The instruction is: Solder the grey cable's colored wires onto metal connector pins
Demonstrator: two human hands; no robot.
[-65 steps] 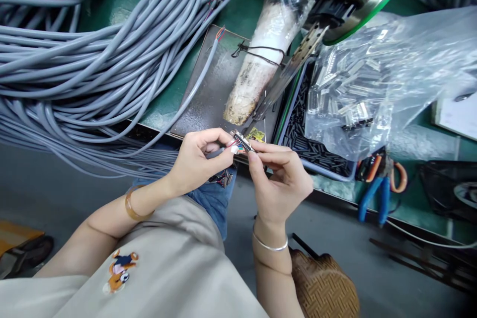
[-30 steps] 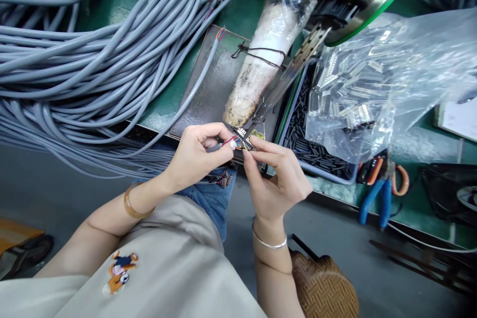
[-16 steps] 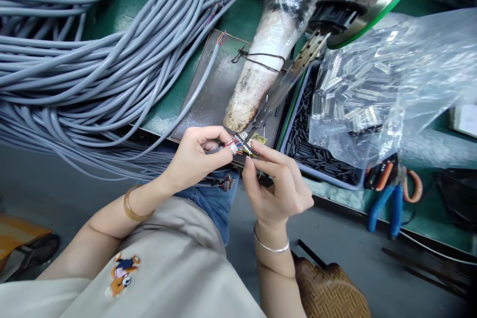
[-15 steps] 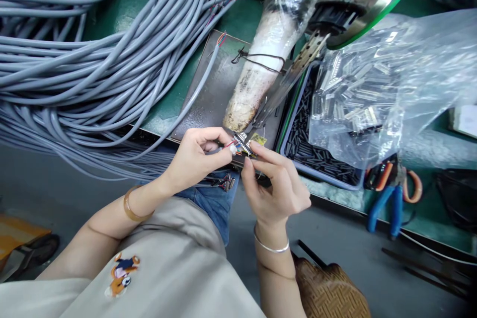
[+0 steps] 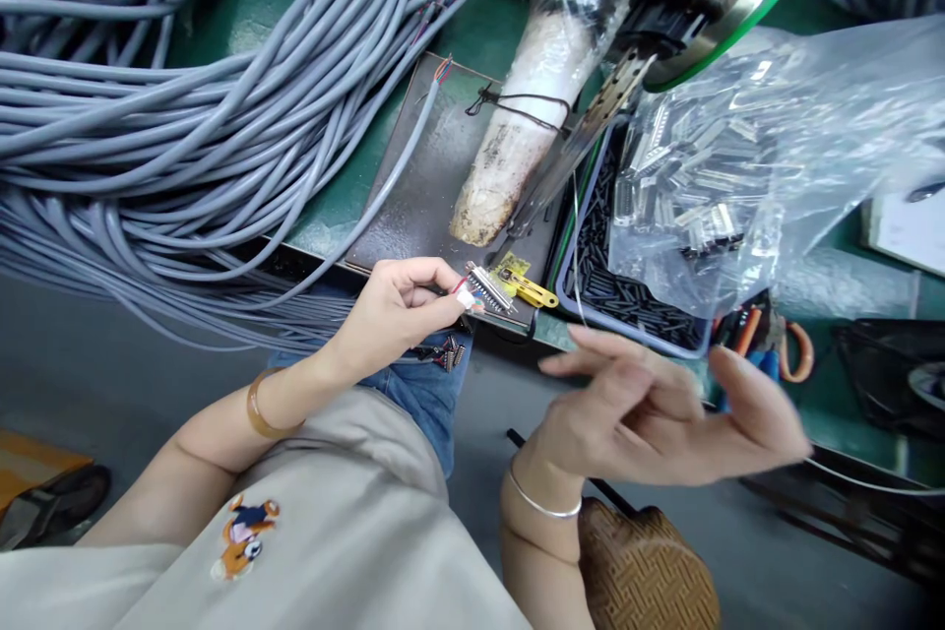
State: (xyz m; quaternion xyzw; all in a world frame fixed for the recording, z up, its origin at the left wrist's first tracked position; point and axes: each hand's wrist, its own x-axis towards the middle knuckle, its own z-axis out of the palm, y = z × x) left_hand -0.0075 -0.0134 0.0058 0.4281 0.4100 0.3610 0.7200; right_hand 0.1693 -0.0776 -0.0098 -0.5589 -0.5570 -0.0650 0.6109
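My left hand (image 5: 403,310) is closed in a pinch on a cable end; coloured wires and a small white piece show at its fingertips. Right beside those fingertips, at the edge of the dark metal plate (image 5: 413,207), is a metal multi-pin connector (image 5: 488,287). My right hand (image 5: 664,409), partly smeared by motion, is open with fingers apart, in front of the bench edge. A thin pale wire (image 5: 578,256) runs down to near its fingertips; I cannot tell whether they touch. Beside the connector lies a small yellow piece (image 5: 535,292).
Grey cables (image 5: 243,128) cover the bench's left side. A wrapped white rod (image 5: 509,138) and a slim metal tool (image 5: 568,157) point down at the plate. On the right are a bin of black tubes (image 5: 627,315), a bag of connectors (image 5: 701,167) and orange-handled pliers (image 5: 797,354).
My right hand has left the connector, moving right and opening its fingers. The yellow piece now shows fully. My left hand keeps its pinch in nearly the same place.
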